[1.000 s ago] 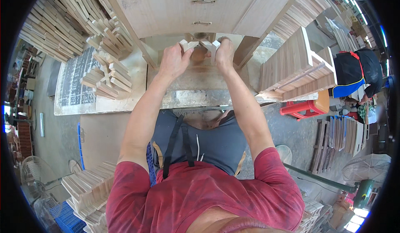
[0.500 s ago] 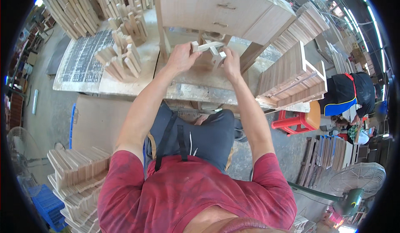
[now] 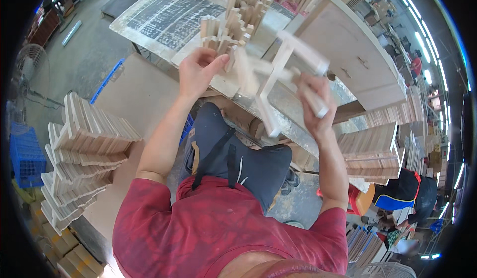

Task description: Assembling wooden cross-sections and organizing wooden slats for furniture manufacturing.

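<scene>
My right hand [image 3: 318, 101] is closed round one leg of a pale wooden frame [image 3: 274, 74], made of crossed bars with short legs. The frame is tilted in the air above the front of the workbench [image 3: 191, 42] and partly blurred by motion. To its left, my left hand [image 3: 196, 76] is raised with thumb and fingers apart, apparently holding nothing. The thumb points toward the frame's blurred near leg, without clear contact. Just behind my left hand stand several upright wooden sticks [image 3: 233, 22] on the bench.
A large wooden box [image 3: 355, 44] stands on the bench at the right, beside stacked slats [image 3: 367, 153]. Fanned stacks of wooden pieces [image 3: 94, 134] rest on a brown board [image 3: 144, 86] at my left. A co-worker [image 3: 412, 193] is at the far right, near an orange-topped stool [image 3: 361, 198].
My view has turned left. The wooden frame, formerly between both hands under the wooden box, is now lifted out in my right hand. My left hand has come off it.
</scene>
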`<state>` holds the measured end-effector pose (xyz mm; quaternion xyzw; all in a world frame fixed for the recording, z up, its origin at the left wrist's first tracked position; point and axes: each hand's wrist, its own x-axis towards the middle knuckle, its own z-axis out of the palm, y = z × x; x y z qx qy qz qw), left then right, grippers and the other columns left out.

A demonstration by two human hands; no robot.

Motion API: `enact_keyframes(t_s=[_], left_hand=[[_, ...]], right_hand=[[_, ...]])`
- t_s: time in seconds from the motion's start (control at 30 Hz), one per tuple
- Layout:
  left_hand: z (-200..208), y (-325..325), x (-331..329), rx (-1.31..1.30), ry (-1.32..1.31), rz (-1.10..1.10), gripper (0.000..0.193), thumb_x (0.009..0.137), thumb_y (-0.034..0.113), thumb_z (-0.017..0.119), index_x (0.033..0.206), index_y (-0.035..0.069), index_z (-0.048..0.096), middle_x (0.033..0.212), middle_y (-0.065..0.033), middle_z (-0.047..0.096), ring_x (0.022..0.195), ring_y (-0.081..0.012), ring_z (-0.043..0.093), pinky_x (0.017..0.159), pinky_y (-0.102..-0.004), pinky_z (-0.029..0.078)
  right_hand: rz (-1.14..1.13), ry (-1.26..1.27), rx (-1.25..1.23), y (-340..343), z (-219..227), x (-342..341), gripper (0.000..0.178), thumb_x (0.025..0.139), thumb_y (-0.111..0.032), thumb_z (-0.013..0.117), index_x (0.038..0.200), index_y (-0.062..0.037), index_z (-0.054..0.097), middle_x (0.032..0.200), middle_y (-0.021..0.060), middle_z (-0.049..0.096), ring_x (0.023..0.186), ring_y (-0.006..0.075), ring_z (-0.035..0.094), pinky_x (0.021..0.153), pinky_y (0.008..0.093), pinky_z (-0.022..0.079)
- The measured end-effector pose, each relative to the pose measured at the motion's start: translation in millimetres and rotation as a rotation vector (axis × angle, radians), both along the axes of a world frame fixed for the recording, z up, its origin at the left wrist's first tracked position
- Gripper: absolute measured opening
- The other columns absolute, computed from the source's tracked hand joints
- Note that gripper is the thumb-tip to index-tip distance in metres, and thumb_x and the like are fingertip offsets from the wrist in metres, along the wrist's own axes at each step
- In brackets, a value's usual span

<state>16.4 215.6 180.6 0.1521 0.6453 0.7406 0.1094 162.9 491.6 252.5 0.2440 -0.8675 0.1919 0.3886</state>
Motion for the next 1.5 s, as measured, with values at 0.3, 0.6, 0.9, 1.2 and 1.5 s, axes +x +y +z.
enact_keyframes(t_s=[0.3,0.6,0.9,1.2,1.5], left_hand=[[-51.8,20.4,-62.5,-0.695,0.315,0.529,0.101,0.067,0.05,0.091,0.137,-0.008,0.047,0.127,-0.0262,0.059,0.112,-0.04,0.065,0.093,-0.0464,0.054],[-65.9,18.0,-67.9,-0.663,0.369,0.515,0.085,0.071,0.047,0.088,0.127,-0.007,0.053,0.116,-0.0219,0.062,0.104,-0.0375,0.066,0.09,-0.0454,0.055],[-69.8,18.8,-70.0,-0.645,0.383,0.529,0.081,0.07,0.046,0.087,0.125,-0.005,0.054,0.115,-0.0209,0.061,0.101,-0.0368,0.067,0.088,-0.0454,0.055],[-69.9,18.0,-67.7,-0.624,0.368,0.533,0.086,0.068,0.046,0.089,0.128,-0.005,0.054,0.117,-0.0202,0.063,0.104,-0.0352,0.068,0.089,-0.0447,0.056],[-68.9,12.4,-65.2,-0.59,0.359,0.531,0.089,0.063,0.042,0.093,0.129,-0.004,0.055,0.119,-0.0191,0.063,0.107,-0.0336,0.067,0.092,-0.0432,0.055]], right_hand=[[0.149,-0.487,-0.449,-15.9,59.2,-186.8,0.022,0.098,-0.015,0.07,0.112,0.0016,0.069,0.106,0.0067,0.073,0.1,0.0146,0.065,0.089,0.0302,0.052],[0.042,-0.715,-0.402,-14.6,38.4,-237.9,0.025,0.095,-0.019,0.069,0.109,0.0018,0.072,0.108,0.0073,0.073,0.097,0.0162,0.065,0.089,0.0316,0.051],[-0.067,-0.747,-0.368,-28.7,33.5,-265.1,0.031,0.091,-0.019,0.069,0.108,0.007,0.072,0.096,0.01,0.074,0.082,0.017,0.066,0.076,0.031,0.054],[-0.114,-0.82,-0.444,-14.2,-17.6,-264.5,0.032,0.091,-0.023,0.066,0.1,0.007,0.073,0.088,0.0109,0.074,0.078,0.0201,0.069,0.071,0.0359,0.054],[-0.291,-0.8,-0.072,-24.4,-5.6,-274.4,0.034,0.078,-0.03,0.068,0.073,0.0037,0.073,0.063,0.0163,0.065,0.066,0.0247,0.068,0.066,0.0407,0.052]])
